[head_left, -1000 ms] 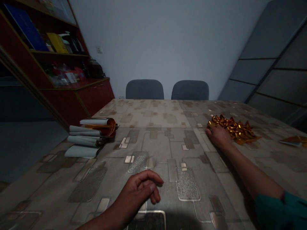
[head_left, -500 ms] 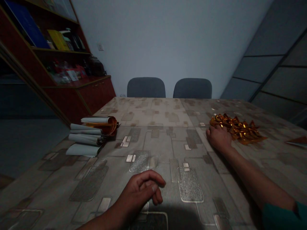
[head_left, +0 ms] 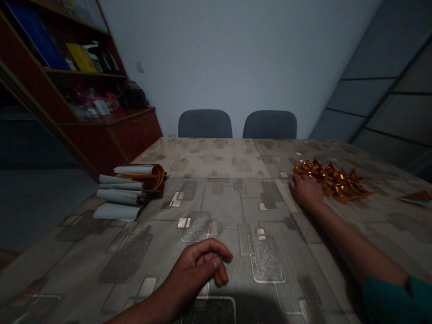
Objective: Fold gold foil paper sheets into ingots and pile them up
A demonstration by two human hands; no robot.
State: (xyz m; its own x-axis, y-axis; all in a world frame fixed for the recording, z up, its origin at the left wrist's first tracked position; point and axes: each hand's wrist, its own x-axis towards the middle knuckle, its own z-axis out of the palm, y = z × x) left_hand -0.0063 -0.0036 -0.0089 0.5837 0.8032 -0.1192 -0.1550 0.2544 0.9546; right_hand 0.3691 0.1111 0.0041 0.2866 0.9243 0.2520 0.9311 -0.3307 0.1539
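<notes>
**Right hand (head_left: 305,191) at the gold foil pile (head_left: 332,184), nothing gripped**

A long tabletop (head_left: 216,155), covered in grey-beige patterned oilcloth, fills the view. Two grey chair backs (head_left: 205,123) stand beyond its far edge, and a dark red shelf cabinet (head_left: 135,135) stands off its far left corner. Near the left edge lies a stack of white paper sheets (head_left: 121,193), topped by a curled gold-backed sheet (head_left: 157,176). The foil pile sits toward the right edge, with an orange-and-white sheet (head_left: 416,196) farther right. The right hand lies relaxed, palm down, touching the pile's near side without closing on it (a teal sleeve (head_left: 391,301) covers the upper arm). By the near edge, the left hand (head_left: 199,265) is loosely curled, holding nothing visible.
</notes>
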